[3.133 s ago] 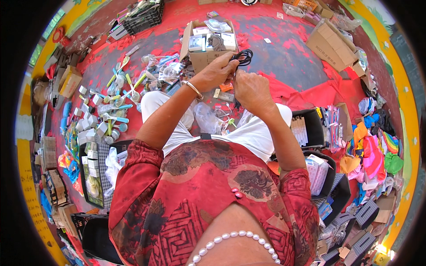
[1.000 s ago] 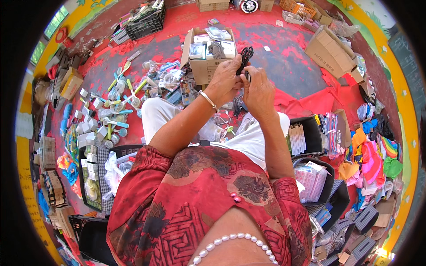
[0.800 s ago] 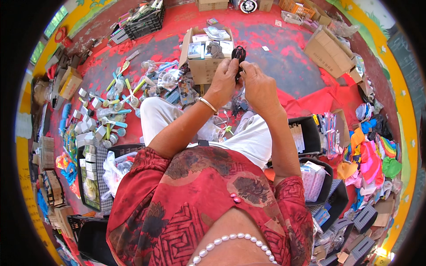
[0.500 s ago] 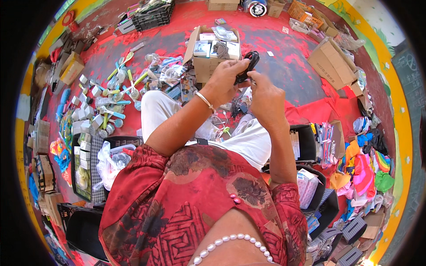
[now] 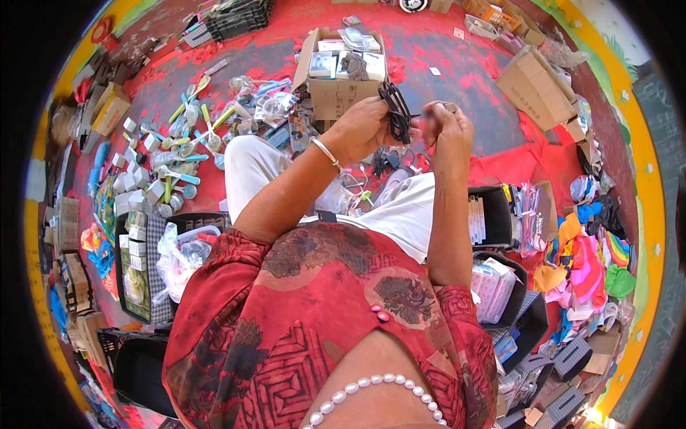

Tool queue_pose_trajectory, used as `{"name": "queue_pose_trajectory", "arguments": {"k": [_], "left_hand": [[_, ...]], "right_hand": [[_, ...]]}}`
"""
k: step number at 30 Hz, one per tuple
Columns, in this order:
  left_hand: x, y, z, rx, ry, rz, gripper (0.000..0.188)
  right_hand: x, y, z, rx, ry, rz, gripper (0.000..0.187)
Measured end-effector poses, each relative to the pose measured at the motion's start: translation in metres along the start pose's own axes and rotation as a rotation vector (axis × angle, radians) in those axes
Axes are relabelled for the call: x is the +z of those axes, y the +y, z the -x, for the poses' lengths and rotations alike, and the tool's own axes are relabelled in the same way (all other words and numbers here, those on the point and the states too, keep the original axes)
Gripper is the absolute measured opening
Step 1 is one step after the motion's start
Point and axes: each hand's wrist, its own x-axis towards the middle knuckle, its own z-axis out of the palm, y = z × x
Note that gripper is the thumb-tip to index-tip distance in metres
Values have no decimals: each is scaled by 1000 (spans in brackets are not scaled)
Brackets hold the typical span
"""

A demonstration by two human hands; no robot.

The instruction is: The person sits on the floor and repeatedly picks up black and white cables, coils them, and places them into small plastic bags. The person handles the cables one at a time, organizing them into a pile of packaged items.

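Left grip [image 5: 363,129] clutching coiled black cable [image 5: 397,113]; right grip [image 5: 450,134] hovering alongside, blurred, hold unclear; cardboard box [image 5: 337,99] standing beyond left grip.

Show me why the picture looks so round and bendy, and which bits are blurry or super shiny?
In the head view, the fisheye lens bends the yellow painted wall band into a curve, with dark corners; also in the head view, the bare right hand looks smeared along its left side, while the looped black cable is clearer; at the head view's lower right, white glare shines.
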Motion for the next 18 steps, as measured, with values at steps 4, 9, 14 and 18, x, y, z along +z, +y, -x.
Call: {"name": "queue_pose_trajectory", "arguments": {"k": [4,9,14,18], "left_hand": [[-1,-3,1,36,72,-12,22],[-7,-9,-3,2,124,-34,19],[-10,-20,-16,-4,249,-142,20],[-17,-29,-26,29,269,-329,19]], "right_hand": [[-4,6,-5,70,71,-96,13],[-6,6,-10,68,115,-64,13],[5,2,1,-292,21,507,11],[19,9,9,-513,-114,783,15]]}}
